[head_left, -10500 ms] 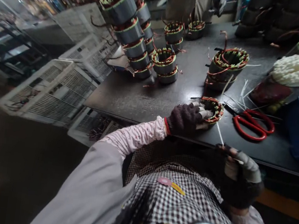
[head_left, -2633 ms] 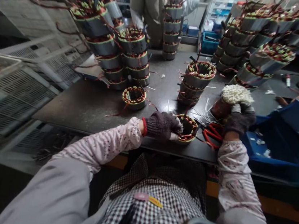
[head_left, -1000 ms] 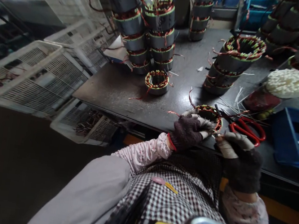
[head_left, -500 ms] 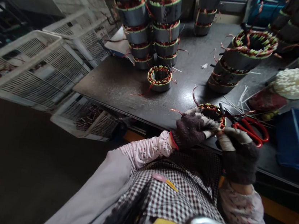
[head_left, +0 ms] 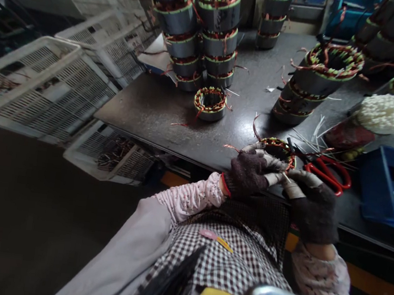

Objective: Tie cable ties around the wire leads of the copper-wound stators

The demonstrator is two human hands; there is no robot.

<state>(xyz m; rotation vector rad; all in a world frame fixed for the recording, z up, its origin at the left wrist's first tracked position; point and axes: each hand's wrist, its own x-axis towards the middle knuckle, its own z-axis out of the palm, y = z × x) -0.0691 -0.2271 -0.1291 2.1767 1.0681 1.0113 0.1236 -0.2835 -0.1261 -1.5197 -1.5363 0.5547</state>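
A motor stator (head_left: pixel 275 145) with copper windings and a greenish rim sits at the table's front edge, its near side covered by my fingers. My left hand (head_left: pixel 251 173), in a dark glove with taped fingertips, is closed on the stator's near left rim. Beside it, my right hand (head_left: pixel 310 202) pinches at the near right rim, its fingertips almost meeting the left ones. A short white strand (head_left: pixel 287 178) shows between the fingertips; which hand grips it is hard to make out. Red-handled scissors (head_left: pixel 330 176) lie just right of the stator.
Another stator (head_left: pixel 209 103) stands alone farther back, before stacked stators (head_left: pixel 220 45). A second stack (head_left: pixel 302 91) leans at the right. Thin white sticks (head_left: pixel 315 133), a white bundle (head_left: pixel 393 114) and a blue bin (head_left: pixel 389 185) are on the right. Plastic crates (head_left: pixel 46 90) stand left.
Both hands stay at the stator, with the right fingertips shifted slightly. A short white strand now shows between the fingertips. The view has moved a little.
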